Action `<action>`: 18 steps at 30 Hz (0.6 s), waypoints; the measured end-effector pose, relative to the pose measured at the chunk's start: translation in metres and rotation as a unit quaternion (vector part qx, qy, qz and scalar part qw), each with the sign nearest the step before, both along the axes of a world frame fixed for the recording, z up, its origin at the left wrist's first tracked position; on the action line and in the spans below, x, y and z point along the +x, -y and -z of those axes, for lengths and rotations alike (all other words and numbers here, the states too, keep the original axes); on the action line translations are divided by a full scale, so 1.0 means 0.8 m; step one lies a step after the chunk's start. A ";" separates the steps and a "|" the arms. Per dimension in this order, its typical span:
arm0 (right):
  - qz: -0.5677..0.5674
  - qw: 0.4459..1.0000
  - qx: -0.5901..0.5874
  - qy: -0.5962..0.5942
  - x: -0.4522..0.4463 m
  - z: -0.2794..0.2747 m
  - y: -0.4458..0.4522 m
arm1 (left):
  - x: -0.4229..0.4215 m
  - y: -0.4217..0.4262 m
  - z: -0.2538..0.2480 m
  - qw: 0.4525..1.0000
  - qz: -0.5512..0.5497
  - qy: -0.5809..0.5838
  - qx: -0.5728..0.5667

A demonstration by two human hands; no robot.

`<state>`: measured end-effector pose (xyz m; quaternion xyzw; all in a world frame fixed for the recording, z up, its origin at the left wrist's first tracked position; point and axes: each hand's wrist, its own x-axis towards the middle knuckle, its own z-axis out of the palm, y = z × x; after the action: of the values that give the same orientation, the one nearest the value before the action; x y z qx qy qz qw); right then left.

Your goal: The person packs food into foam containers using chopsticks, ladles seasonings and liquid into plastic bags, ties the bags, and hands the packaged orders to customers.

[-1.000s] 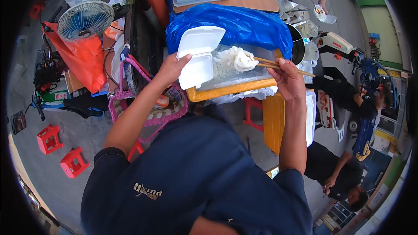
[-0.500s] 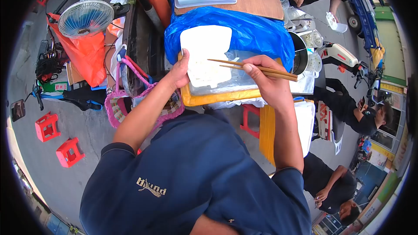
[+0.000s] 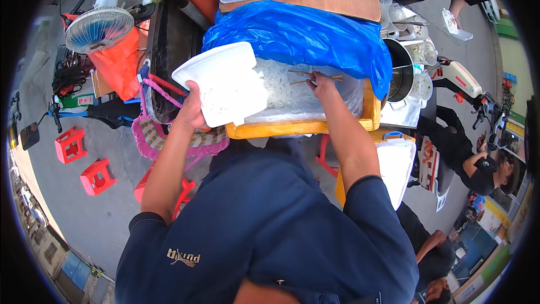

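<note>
Head view: over a yellow-edged box [image 3: 304, 130], the person's right hand [image 3: 323, 85] grips a pair of chopsticks [image 3: 302, 72], with the shafts pinched between its fingers. Their long axes run crosswise, tips to the left toward the foam container [image 3: 232, 94] and butts to the right past the knuckles; the tips stand apart, one above the other, over white food [image 3: 278, 81] in the box, though whether they touch it cannot be told. The left hand [image 3: 192, 110] holds the unfolded container by its left edge, thumb on top, the other fingers mostly hidden. That container lies over the box's left end, its long axis slanting from upper left to lower right, lid half uppermost; its lower right corner hangs just above the near rim. Between its right edge and the right hand lies a stretch of the food, giving the tips room sideways. Clear plastic lining [image 3: 351, 98] spans the space from that hand to the box's right wall. Blue plastic [image 3: 292, 34] bounds the far side, and a metal pot [image 3: 400, 59] stands beyond the right corner.
</note>
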<state>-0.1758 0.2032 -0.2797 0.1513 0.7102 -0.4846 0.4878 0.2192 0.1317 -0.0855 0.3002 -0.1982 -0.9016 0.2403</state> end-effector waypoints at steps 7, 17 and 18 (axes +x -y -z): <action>0.028 0.996 -0.062 0.049 0.029 -0.006 0.026 | 0.025 0.001 0.000 0.999 -0.018 0.015 -0.021; 0.025 0.949 -0.304 0.078 0.024 -0.197 -0.100 | 0.017 0.035 0.001 0.997 0.034 -0.011 -0.064; 0.027 0.946 -0.316 0.070 0.025 -0.208 -0.111 | 0.011 0.038 -0.001 0.996 0.047 -0.019 -0.070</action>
<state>-0.1558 0.2917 -0.1129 0.0421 0.4804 -0.6855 0.5455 0.2282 0.1012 -0.0847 0.2557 -0.2698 -0.9016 0.2213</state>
